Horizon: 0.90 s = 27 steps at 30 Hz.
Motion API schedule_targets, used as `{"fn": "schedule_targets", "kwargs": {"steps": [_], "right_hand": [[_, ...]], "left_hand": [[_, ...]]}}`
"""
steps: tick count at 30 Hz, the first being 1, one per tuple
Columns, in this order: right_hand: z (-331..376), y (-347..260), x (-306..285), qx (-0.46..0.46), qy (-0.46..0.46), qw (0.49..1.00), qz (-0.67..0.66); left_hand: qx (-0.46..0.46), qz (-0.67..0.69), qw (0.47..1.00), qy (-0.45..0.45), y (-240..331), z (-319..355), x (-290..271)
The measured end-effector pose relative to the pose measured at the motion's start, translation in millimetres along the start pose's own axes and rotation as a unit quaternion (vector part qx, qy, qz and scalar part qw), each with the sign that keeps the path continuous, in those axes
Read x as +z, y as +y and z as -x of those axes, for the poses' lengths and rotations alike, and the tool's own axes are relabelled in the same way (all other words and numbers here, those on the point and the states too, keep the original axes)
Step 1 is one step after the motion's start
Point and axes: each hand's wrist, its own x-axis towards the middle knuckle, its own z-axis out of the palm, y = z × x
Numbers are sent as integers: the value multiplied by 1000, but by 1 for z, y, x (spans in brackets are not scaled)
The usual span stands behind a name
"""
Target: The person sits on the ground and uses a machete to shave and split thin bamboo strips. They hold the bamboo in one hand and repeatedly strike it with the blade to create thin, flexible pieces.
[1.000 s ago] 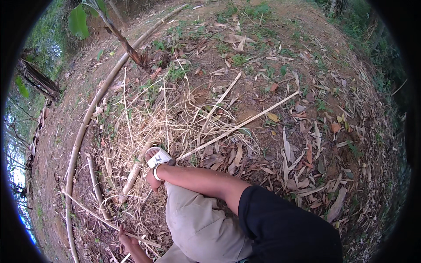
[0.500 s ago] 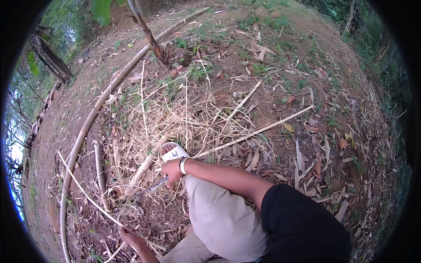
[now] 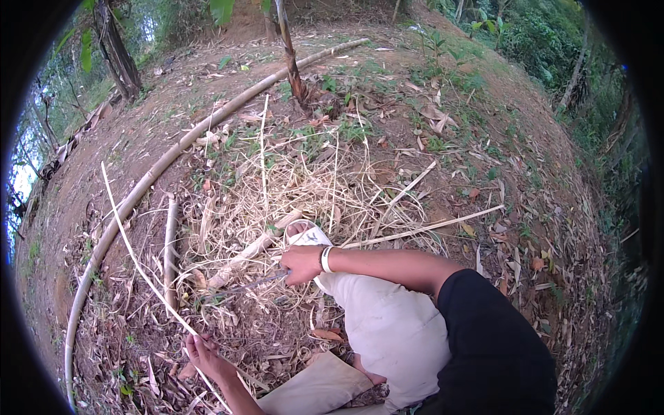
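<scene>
My left hand [image 3: 205,356], low in the head view, is closed around a long, pale bamboo strip [image 3: 135,256]. The strip runs up and left from the fingers, and its lower part passes beneath the hand. My right hand [image 3: 302,263] rests by my foot, closed on a knife whose handle is hidden in the fist. Its narrow knife blade [image 3: 252,282] points left, just above the litter. Right beside that hand is my foot in a white sandal [image 3: 311,237]. A thicker piece of bamboo [image 3: 242,261] lies next to the foot, among curled shavings [image 3: 277,187].
A long bamboo pole [image 3: 164,164] curves along the left side. A short stick [image 3: 170,249] lies nearer, crossed by the held strip. Another flat strip [image 3: 429,226] stretches right from my foot. A thin trunk [image 3: 294,72] rises at the back, and dry leaves cover the slope.
The view has tilted up, so the ground sits lower and further right. The strip in my left hand now slants more steeply. Both hands keep their holds.
</scene>
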Motion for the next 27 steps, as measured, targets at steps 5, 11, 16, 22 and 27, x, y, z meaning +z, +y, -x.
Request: {"fn": "schedule_targets", "kwargs": {"steps": [5, 11, 16, 22, 27], "right_hand": [[7, -27, -17, -38, 70, 997, -2], [10, -39, -83, 103, 27, 984, -143], [8, -58, -75, -3, 124, 992, 24], [-14, -91, -17, -148, 31, 983, -105], [-44, -139, -19, -250, 103, 943, -197]], "left_hand": [[-45, 54, 997, -5, -4, -19, -35], [-70, 141, 987, -30, 8, -22, -32], [-136, 204, 966, -83, 2, -17, -8], [-167, 198, 963, -74, 1, -14, -17], [-63, 188, 980, -17, 23, -33, -44]]}}
